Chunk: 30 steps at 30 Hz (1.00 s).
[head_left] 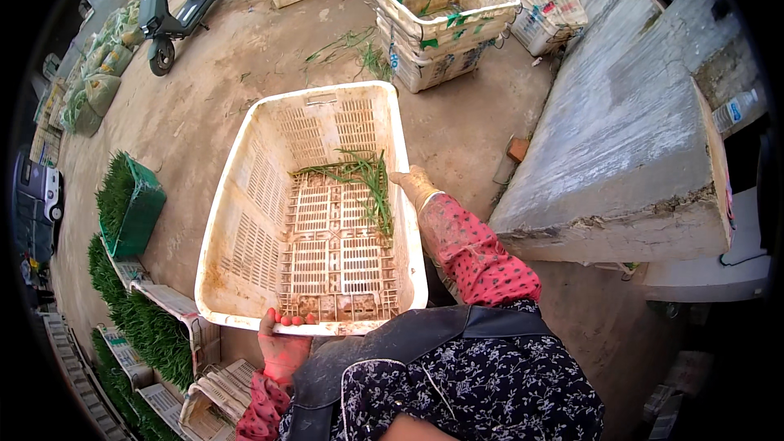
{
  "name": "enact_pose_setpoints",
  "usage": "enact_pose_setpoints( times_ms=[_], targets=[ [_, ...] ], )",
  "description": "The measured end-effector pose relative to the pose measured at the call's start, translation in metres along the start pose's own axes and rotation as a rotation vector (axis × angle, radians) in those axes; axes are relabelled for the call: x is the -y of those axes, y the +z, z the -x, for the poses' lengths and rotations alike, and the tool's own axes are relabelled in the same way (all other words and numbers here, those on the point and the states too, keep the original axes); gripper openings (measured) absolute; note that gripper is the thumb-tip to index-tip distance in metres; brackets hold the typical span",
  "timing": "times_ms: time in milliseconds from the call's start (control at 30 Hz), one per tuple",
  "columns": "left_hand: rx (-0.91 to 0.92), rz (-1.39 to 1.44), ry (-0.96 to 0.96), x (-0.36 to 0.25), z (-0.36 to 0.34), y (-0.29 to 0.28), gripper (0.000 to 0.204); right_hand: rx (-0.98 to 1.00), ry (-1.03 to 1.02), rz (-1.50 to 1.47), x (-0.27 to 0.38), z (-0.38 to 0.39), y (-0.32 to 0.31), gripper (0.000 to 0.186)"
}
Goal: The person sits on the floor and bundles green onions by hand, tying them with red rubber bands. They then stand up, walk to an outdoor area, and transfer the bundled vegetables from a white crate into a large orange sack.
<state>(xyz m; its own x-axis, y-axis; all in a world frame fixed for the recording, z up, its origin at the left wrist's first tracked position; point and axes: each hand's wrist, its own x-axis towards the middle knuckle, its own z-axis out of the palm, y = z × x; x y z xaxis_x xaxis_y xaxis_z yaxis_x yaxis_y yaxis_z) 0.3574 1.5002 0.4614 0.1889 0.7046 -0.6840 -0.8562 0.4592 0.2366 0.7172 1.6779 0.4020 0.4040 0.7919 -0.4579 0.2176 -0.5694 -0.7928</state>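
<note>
A large off-white slatted plastic crate (224,220), stained with brown dirt, is held in front of my body with its open top facing me. A few long green leaves (371,184) lie on its floor toward the right side. My left hand (282,347) grips the near rim at its left part, its red-orange glove fingertips curled over the edge. On the crate's right rim, my right hand (416,186) in a tan glove is closed; its fingers are partly hidden.
Stacked crates with green tape (445,28) stand ahead, beside a concrete slab (612,139) at right. To the left are a green crate of leafy greens (139,204), more greens in crates (155,327), filled sacks (102,90) and a parked scooter (184,12). Leaf scraps (371,61) litter the ground.
</note>
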Motion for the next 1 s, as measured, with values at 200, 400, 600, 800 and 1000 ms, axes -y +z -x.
enact_pose_setpoints(
  times_ms=[200, 400, 600, 800, 1000],
  targets=[
    [-0.039, 0.022, 0.032, -0.030, -0.062, 0.080, 0.026, 0.006, -0.069, -0.003, 0.093, -0.074, 0.000, 0.046],
    [0.023, 0.126, 0.079, -0.033, -0.102, 0.156, 0.027, 0.090, -0.220, -0.031, 0.206, -0.135, -0.036, 0.049],
    [0.181, 0.225, 0.053, -0.026, -0.133, 0.218, 0.026, 0.032, -0.458, 0.009, 0.292, -0.162, -0.076, 0.050],
    [0.391, 0.267, -0.039, -0.028, -0.208, 0.282, 0.027, -0.105, -0.569, -0.004, 0.336, -0.206, -0.117, 0.051],
    [0.515, 0.173, -0.164, -0.054, -0.319, 0.383, 0.027, -0.334, -0.601, -0.084, 0.384, -0.262, -0.176, 0.047]
  ],
)
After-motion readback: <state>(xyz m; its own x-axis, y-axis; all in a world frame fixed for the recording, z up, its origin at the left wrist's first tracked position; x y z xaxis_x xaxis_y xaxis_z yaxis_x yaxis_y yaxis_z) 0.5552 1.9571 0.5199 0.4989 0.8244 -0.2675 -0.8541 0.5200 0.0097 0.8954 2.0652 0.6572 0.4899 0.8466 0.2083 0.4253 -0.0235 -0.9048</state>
